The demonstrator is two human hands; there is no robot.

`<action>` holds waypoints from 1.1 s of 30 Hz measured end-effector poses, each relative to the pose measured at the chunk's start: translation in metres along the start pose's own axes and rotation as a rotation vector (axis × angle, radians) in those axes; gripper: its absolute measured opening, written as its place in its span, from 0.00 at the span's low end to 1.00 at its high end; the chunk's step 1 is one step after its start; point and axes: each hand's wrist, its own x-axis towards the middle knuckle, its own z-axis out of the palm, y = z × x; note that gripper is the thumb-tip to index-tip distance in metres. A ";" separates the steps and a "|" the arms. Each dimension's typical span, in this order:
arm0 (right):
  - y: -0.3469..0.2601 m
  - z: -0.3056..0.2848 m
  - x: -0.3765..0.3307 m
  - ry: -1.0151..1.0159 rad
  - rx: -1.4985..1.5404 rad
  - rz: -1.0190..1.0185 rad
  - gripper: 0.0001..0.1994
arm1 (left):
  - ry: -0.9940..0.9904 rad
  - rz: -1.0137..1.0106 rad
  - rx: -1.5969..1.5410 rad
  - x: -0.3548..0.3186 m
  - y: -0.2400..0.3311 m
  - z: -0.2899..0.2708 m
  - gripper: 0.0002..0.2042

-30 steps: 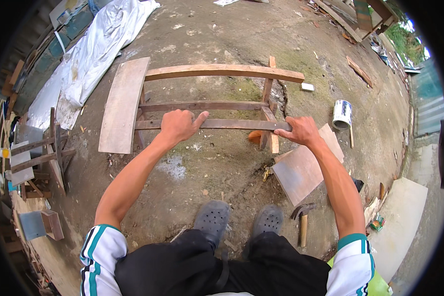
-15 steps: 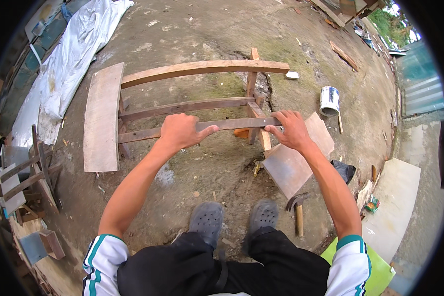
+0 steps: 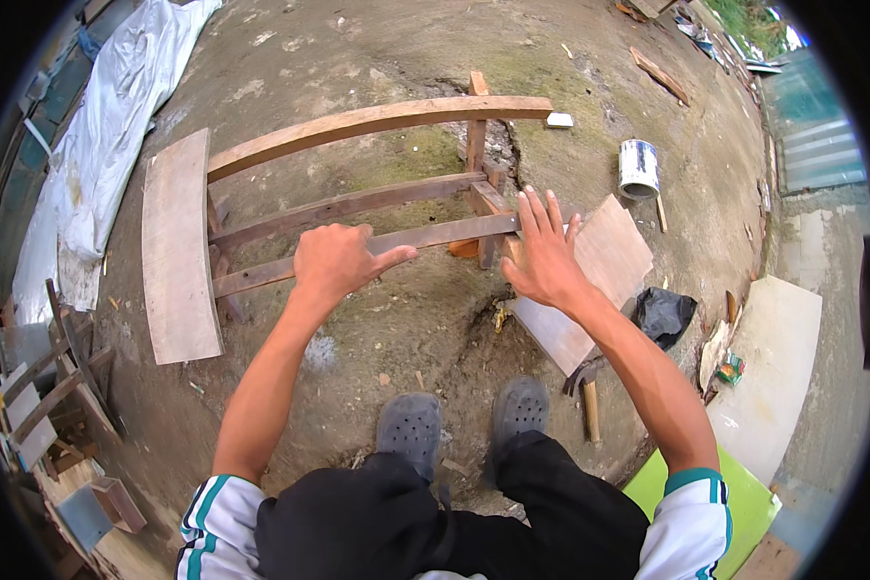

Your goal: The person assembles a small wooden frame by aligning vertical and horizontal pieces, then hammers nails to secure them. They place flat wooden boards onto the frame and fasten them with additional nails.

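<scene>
Gripping rail (image 3: pixel 396 242) w/ left hand (image 3: pixel 333 261); right hand (image 3: pixel 543 256) open, fingers spread flat. Frame (image 3: pixel 358 184) prob. stiff, heavy — grab rails.

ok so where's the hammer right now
In the head view the hammer lies on the dirt ground at the person's right, just right of the right shoe and below the flat board.

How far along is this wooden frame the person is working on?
Done so far: the wooden frame has three long rails joined to a wide board at one end and a short post at the other. In hand: the left hand grips the nearest rail; the right hand lies open at its end. Left: a loose panel and a hammer lie unused.
</scene>
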 end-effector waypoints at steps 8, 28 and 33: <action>0.017 -0.020 -0.018 -0.021 0.083 -0.010 0.50 | -0.010 -0.040 -0.004 -0.005 0.005 -0.005 0.43; 0.121 0.096 -0.133 0.148 1.193 1.067 0.50 | 0.329 0.020 -0.335 -0.011 0.011 0.002 0.24; 0.149 0.144 -0.135 0.255 1.449 0.879 0.47 | 0.481 0.303 -0.270 0.008 0.066 -0.026 0.18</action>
